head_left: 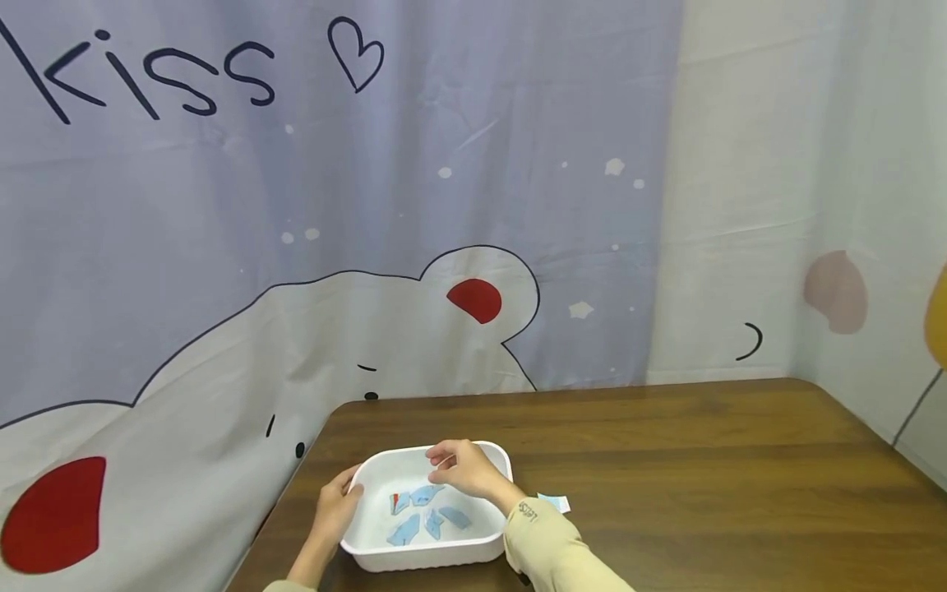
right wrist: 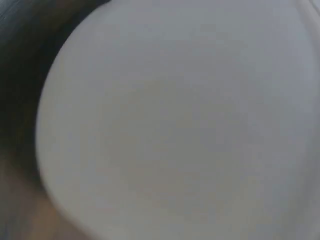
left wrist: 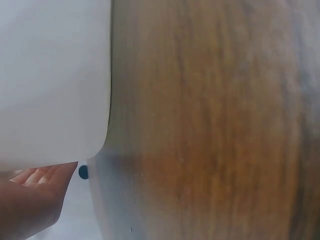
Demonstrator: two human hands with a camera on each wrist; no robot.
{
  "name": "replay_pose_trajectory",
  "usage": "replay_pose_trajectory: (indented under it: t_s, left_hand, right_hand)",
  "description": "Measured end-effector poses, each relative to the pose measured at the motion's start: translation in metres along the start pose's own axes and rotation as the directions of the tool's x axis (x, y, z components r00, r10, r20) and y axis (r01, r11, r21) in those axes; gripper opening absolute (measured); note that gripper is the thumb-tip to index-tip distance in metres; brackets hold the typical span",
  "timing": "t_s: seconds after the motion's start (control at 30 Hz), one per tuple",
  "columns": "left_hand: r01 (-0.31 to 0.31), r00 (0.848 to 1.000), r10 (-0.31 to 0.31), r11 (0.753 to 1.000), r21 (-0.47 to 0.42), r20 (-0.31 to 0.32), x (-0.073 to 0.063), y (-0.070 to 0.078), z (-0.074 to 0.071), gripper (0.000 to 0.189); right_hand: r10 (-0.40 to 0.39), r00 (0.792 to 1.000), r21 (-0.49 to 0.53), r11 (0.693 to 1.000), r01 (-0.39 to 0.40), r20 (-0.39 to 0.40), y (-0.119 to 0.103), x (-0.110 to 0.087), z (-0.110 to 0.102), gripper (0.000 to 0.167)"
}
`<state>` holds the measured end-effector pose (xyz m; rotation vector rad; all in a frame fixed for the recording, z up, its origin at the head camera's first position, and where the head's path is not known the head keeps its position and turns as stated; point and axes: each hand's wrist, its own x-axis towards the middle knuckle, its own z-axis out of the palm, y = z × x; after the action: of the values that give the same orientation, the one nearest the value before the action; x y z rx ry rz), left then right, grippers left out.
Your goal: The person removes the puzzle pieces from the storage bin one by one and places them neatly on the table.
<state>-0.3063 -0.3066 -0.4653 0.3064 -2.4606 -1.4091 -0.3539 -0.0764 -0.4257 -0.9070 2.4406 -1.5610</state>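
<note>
A white plastic basin point(head_left: 425, 559) stands near the table's front left, with several torn light-blue paper pieces point(head_left: 404, 530) on its floor. One small piece among them has a red mark point(head_left: 395, 498). At the basin's left side my left hand point(head_left: 334, 511) holds the rim; the left wrist view shows its fingers point(left wrist: 42, 175) against the outer wall. Above the basin's far right part hovers my right hand point(head_left: 466, 470), fingers loosely bent with a gap to the thumb and nothing visible between them. A blurred white basin surface point(right wrist: 175, 125) fills most of the right wrist view.
Just right of the basin, partly behind the right sleeve point(head_left: 551, 547), lies a blue-and-white scrap point(head_left: 555, 502) on the brown wooden table point(head_left: 703, 485). A printed curtain point(head_left: 473, 164) hangs behind the table's far and left edges.
</note>
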Motion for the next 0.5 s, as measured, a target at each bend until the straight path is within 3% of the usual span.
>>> replay_pose_trajectory:
  t_s: [0.3,0.5]
  left_hand:
    - [-0.012,1.0,0.012,1.0,-0.007,0.011,-0.001,-0.004,0.003,0.042]
    - [-0.021,1.0,0.021,1.0,-0.015,-0.001,-0.001,-0.003,0.001,0.042]
  right_hand:
    - [0.094,0.995,0.003,0.996,-0.093,-0.025,0.011,0.011,0.036,0.034]
    - [0.141,0.987,-0.026,0.989,-0.143,-0.08,0.016,0.016,0.042,0.035]
